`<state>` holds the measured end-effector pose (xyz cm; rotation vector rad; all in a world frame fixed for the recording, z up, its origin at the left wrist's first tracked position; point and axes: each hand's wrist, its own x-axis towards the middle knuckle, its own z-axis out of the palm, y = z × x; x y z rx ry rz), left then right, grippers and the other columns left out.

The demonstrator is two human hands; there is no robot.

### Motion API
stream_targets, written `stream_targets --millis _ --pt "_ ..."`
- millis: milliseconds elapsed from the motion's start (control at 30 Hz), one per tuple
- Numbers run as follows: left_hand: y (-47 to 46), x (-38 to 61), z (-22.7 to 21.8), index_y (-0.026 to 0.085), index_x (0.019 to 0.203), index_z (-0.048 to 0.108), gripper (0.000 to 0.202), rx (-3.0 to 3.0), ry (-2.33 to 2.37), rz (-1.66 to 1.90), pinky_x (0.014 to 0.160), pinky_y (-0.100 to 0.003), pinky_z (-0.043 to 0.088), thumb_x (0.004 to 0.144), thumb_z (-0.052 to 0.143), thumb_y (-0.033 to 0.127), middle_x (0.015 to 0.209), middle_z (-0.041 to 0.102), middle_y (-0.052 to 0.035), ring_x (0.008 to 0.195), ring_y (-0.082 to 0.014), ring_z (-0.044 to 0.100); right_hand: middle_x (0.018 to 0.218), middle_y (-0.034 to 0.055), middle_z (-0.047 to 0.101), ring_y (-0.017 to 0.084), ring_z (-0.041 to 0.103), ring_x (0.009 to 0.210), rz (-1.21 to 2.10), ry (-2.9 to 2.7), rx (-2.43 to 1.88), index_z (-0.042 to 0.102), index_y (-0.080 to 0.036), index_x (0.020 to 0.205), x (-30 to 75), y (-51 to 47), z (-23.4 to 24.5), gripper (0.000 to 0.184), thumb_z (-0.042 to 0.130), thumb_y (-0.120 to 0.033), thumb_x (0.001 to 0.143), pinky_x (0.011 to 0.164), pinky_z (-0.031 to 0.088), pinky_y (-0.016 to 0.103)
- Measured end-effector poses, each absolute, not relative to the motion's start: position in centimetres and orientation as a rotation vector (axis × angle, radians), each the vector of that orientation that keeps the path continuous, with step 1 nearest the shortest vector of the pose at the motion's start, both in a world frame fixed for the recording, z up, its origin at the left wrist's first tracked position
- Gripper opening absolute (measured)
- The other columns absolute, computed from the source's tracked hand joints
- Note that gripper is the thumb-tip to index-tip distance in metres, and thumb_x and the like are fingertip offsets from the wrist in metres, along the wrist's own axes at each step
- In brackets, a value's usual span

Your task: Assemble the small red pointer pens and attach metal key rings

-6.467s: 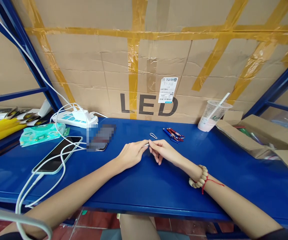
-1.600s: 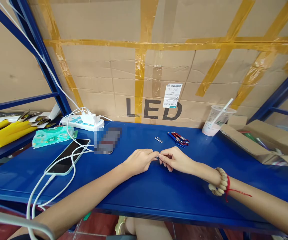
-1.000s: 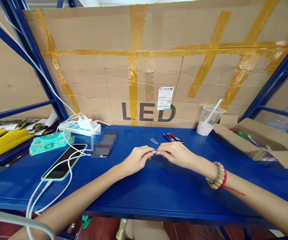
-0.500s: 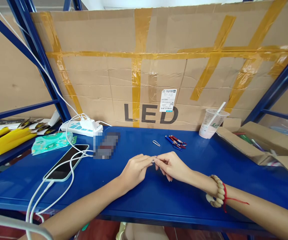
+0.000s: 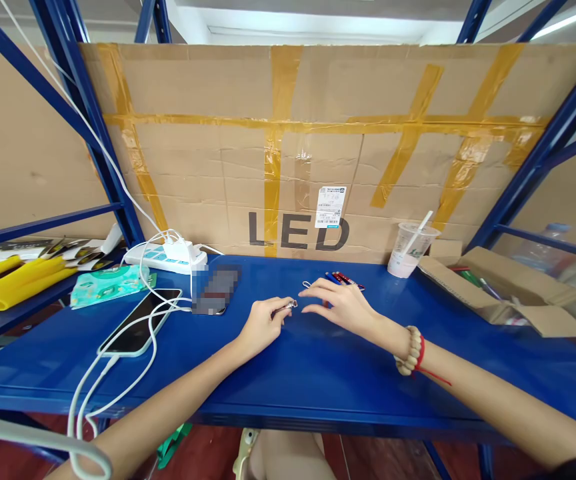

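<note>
My left hand (image 5: 262,325) is closed in a pinch above the blue tabletop (image 5: 288,387). A small shiny metal piece (image 5: 293,304) pokes out from its fingertips; its exact kind is too small to tell. My right hand (image 5: 341,307) is open just to the right, thumb and fingers apart, with nothing between them. Beyond its fingertips lies a silver carabiner-like clip (image 5: 307,285), partly hidden by the hand. Several slim red and blue tubes (image 5: 338,277) with clips lie behind my right hand, which covers part of them.
At the back right stand a plastic cup (image 5: 408,250) with a straw and an open cardboard box (image 5: 468,293). On the left are a phone (image 5: 141,323), white cables, a power strip (image 5: 151,255) and a tissue pack (image 5: 111,285). A large cardboard panel (image 5: 193,180) closes off the back.
My hands have come apart. My right hand has let go and opened, moving slightly up, while the small metal piece stays in my left hand. The view has tilted up a little.
</note>
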<state>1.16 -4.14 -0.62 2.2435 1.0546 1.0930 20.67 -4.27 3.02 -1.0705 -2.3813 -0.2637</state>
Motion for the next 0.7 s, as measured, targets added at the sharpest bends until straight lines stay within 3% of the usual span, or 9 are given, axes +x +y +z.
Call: stream_targets --millis 167,367,700 --pt "-4.0 1.0 -0.6 0.014 0.076 0.064 0.024 2.236 0.999 0.969 0.058 -0.02 0.043 0.085 0.042 0.017 0.069 0.062 -0.0009 0.054 -0.0084 0.053 0.09 -0.0006 0.066 0.006 0.058 0.06 -0.459 -2.496 -0.855 0.069 -0.025 0.089 20.9 -4.1 3.0 0.027 0.043 -0.035 0.09 0.047 0.032 0.019" --pt "-4.1 1.0 -0.8 0.014 0.081 0.063 0.023 2.213 0.944 0.872 0.059 -0.02 0.043 0.085 0.04 0.019 0.072 0.063 -0.0012 0.056 -0.0089 0.052 0.082 -0.0021 0.067 0.005 0.055 0.055 -0.516 -2.525 -0.731 0.069 -0.025 0.08 20.9 -3.8 2.9 0.028 0.043 -0.029 0.091 0.046 0.027 0.02" --pt "-4.0 1.1 -1.5 0.017 0.077 0.052 0.01 2.085 0.862 0.891 0.066 -0.02 0.043 0.082 0.044 0.016 0.072 0.064 0.0009 0.068 -0.0111 0.058 0.074 -0.0036 0.067 0.006 0.058 0.058 -0.286 -2.515 -0.781 0.067 -0.021 0.069 20.3 -3.4 2.7 0.021 0.054 -0.025 0.085 0.044 0.026 0.02"
